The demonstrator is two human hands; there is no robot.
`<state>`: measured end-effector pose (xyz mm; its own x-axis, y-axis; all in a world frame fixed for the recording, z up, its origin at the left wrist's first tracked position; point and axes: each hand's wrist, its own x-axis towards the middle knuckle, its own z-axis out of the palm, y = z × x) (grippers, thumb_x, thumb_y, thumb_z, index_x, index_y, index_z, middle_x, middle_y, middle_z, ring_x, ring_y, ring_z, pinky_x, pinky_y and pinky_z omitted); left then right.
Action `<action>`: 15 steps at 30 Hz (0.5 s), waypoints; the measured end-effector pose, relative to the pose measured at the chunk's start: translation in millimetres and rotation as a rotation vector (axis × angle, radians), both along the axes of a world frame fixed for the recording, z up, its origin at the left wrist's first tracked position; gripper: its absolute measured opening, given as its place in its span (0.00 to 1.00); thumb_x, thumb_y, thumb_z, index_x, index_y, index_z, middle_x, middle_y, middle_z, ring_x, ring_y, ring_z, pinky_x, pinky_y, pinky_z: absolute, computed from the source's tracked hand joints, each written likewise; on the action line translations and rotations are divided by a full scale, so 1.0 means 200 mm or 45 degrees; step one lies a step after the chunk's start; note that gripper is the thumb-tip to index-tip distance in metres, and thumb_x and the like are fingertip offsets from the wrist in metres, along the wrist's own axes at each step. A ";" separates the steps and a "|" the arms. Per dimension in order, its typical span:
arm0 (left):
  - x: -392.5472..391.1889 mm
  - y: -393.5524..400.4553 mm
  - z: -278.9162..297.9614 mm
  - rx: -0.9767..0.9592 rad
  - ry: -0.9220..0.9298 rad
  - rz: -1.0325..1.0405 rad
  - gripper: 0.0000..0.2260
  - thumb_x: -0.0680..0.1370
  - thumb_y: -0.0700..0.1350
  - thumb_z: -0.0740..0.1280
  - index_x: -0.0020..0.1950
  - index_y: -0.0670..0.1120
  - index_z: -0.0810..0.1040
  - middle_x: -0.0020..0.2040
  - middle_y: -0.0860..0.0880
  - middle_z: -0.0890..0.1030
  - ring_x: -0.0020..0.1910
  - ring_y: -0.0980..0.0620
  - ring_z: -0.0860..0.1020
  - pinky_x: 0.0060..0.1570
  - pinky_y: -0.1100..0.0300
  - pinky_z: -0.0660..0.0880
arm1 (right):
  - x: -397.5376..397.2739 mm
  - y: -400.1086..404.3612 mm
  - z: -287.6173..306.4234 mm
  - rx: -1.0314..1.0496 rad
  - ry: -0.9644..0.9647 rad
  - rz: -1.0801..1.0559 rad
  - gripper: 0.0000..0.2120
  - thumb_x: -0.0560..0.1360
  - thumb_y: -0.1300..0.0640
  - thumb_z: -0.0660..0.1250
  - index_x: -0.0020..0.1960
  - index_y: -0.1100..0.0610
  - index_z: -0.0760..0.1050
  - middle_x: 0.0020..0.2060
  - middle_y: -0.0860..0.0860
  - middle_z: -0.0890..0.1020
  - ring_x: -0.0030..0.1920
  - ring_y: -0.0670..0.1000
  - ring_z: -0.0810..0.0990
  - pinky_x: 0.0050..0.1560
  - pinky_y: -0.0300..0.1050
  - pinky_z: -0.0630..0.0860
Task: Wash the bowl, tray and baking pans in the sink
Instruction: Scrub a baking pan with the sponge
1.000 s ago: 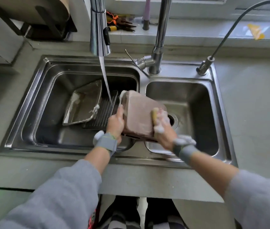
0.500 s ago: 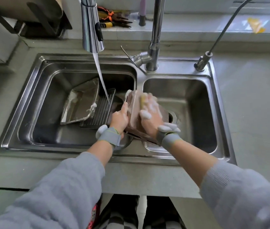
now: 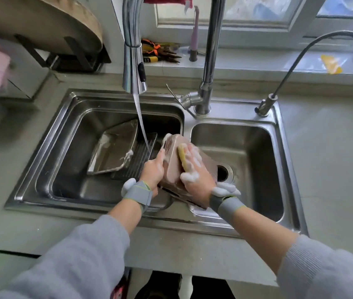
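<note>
Your left hand (image 3: pixel 153 169) grips the edge of the brown baking pan (image 3: pixel 174 162), tilted over the divider of the sink (image 3: pixel 41 160). Your right hand (image 3: pixel 195 171), foamy, presses a yellow sponge (image 3: pixel 181 156) on it. Another pan (image 3: pixel 115 147) and a ridged tray (image 3: pixel 136 160) lie in the left basin under running water (image 3: pixel 142 126).

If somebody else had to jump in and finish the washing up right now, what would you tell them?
Left hand grips the pink pan's edge, holding it tilted over the divider between the basins.
Right hand presses a soapy yellow sponge on the pan's underside.
A soapy metal pan leans on a ribbed tray in the left basin; the tap runs onto the tray.
Done: the metal pan looks soaped.
Left: finish scrubbing the pink pan, then rinse everything. I can't see the bowl.
</note>
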<state>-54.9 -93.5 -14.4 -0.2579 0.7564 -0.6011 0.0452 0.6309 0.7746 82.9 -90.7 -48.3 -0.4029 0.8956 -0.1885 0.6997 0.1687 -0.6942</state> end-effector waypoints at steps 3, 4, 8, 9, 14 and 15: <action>-0.18 0.01 0.14 0.016 -0.053 0.167 0.21 0.78 0.60 0.61 0.44 0.43 0.80 0.45 0.42 0.83 0.41 0.48 0.80 0.39 0.61 0.77 | 0.10 0.08 0.04 0.089 -0.087 0.154 0.34 0.71 0.54 0.47 0.77 0.44 0.51 0.77 0.46 0.54 0.77 0.48 0.50 0.76 0.46 0.50; -0.24 0.00 0.18 0.029 -0.068 0.202 0.21 0.76 0.61 0.63 0.43 0.44 0.80 0.43 0.44 0.83 0.40 0.49 0.80 0.39 0.61 0.77 | 0.12 0.11 0.07 0.050 -0.080 0.061 0.31 0.72 0.57 0.50 0.75 0.45 0.60 0.75 0.47 0.62 0.75 0.50 0.59 0.74 0.46 0.57; -0.39 0.01 0.32 0.162 -0.138 0.212 0.18 0.73 0.60 0.67 0.48 0.46 0.83 0.45 0.46 0.85 0.43 0.50 0.82 0.44 0.58 0.77 | 0.12 0.24 0.22 -0.090 -0.094 -0.148 0.19 0.68 0.55 0.51 0.54 0.48 0.74 0.52 0.52 0.79 0.55 0.61 0.78 0.53 0.47 0.72; -0.40 0.01 0.35 0.195 -0.122 0.190 0.18 0.73 0.59 0.68 0.50 0.46 0.83 0.46 0.46 0.85 0.44 0.49 0.82 0.44 0.58 0.77 | 0.08 0.27 0.27 -0.081 -0.087 -0.140 0.16 0.69 0.55 0.52 0.52 0.52 0.74 0.50 0.53 0.80 0.53 0.62 0.78 0.50 0.47 0.72; -0.40 0.03 0.48 0.307 -0.069 -0.155 0.06 0.73 0.46 0.72 0.47 0.45 0.83 0.39 0.48 0.85 0.40 0.50 0.81 0.42 0.60 0.79 | -0.04 0.33 0.42 -0.070 -0.016 -0.145 0.11 0.71 0.64 0.57 0.51 0.60 0.75 0.54 0.56 0.81 0.52 0.59 0.77 0.47 0.44 0.70; -0.39 0.03 0.49 0.314 -0.026 -0.282 0.03 0.73 0.44 0.72 0.45 0.46 0.82 0.36 0.52 0.84 0.37 0.54 0.81 0.40 0.63 0.78 | -0.03 0.32 0.42 -0.075 -0.019 -0.141 0.10 0.71 0.64 0.57 0.48 0.58 0.75 0.54 0.56 0.81 0.50 0.58 0.77 0.45 0.43 0.67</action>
<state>-132.3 -86.7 83.2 -0.0609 0.9161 -0.3962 0.1430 0.4008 0.9049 77.1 -26.0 35.8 -0.2987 0.9217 -0.2475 0.7220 0.0487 -0.6901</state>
